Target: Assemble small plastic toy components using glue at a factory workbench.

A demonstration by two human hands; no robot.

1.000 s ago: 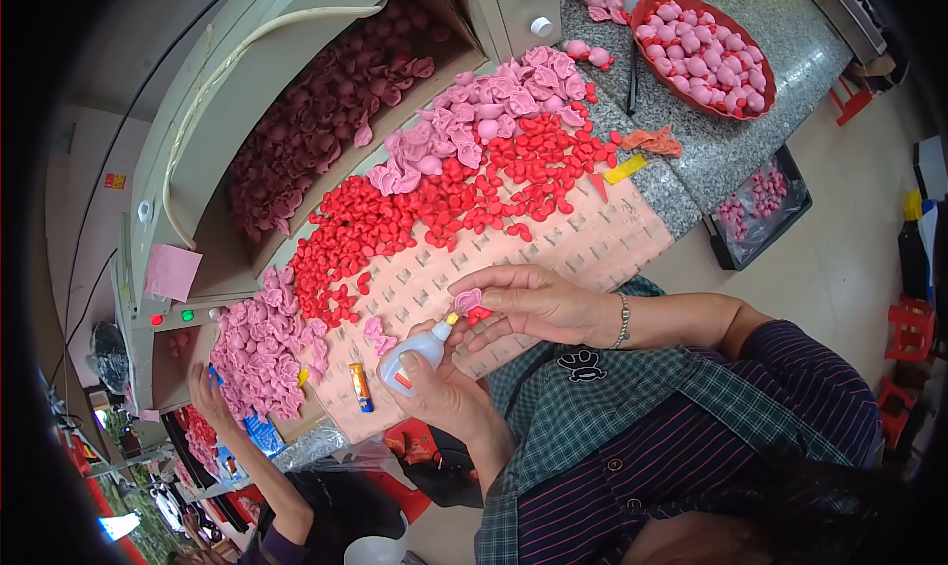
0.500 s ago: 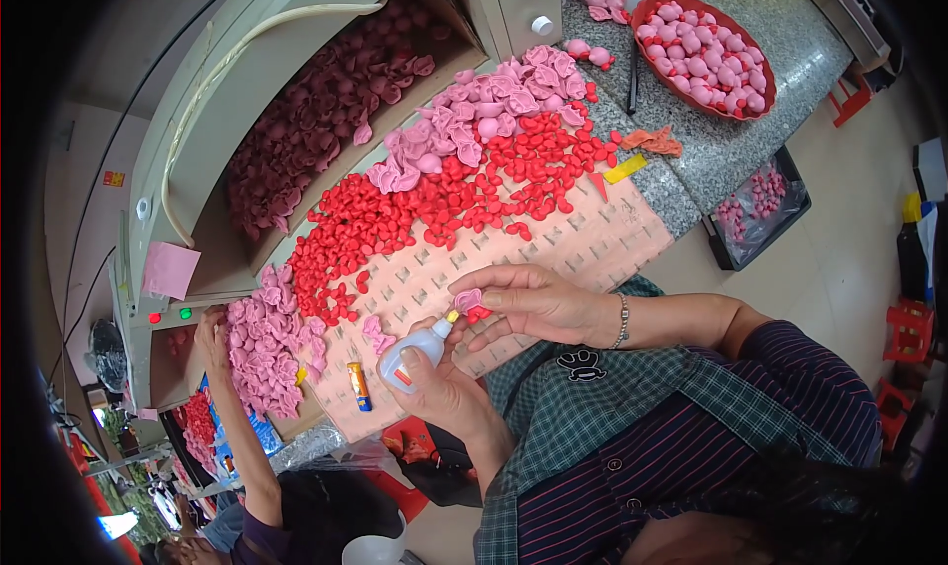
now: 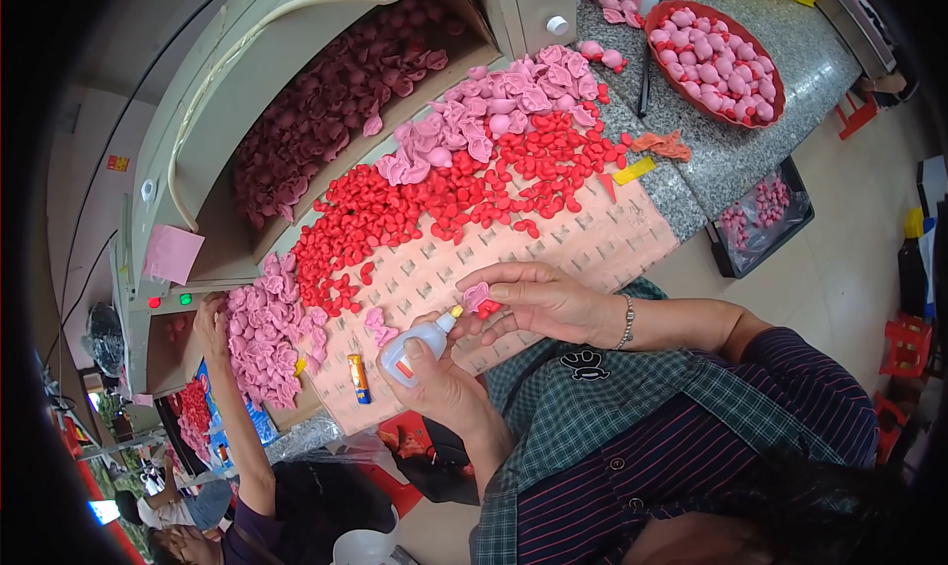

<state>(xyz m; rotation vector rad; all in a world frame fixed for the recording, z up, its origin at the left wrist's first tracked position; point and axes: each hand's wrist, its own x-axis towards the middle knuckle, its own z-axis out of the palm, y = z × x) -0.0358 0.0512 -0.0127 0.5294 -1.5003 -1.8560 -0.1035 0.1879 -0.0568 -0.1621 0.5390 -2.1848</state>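
My left hand (image 3: pixel 441 382) is wrapped round a small white squeeze bottle (image 3: pixel 405 360) with a yellow-tipped nozzle, its thumb on the bottle's side. Just right of it, my right hand (image 3: pixel 538 300) pinches a small pink cupped piece (image 3: pixel 476 295) with a red part beneath it. The nozzle tip points at this piece, a small gap from it. Both hands are over the near edge of a peach patterned mat (image 3: pixel 464 259). A loose pink piece (image 3: pixel 379 326) lies beside the bottle, and a yellow and blue tube (image 3: pixel 357 378) lies farther left.
Red bean-shaped pieces (image 3: pixel 365 209) and ruffled pink pieces (image 3: pixel 494 101) are heaped before a pale machine's opening (image 3: pixel 336 91). A red bowl (image 3: pixel 780 81) of pink-and-red pieces stands at far right, above a black crate (image 3: pixel 726 254). A co-worker's hand (image 3: pixel 210 328) touches the left pink heap (image 3: pixel 262 338).
The bottle's nozzle has drawn slightly back from the pink piece, which now shows its cupped inside more. The whole view has shifted a little.
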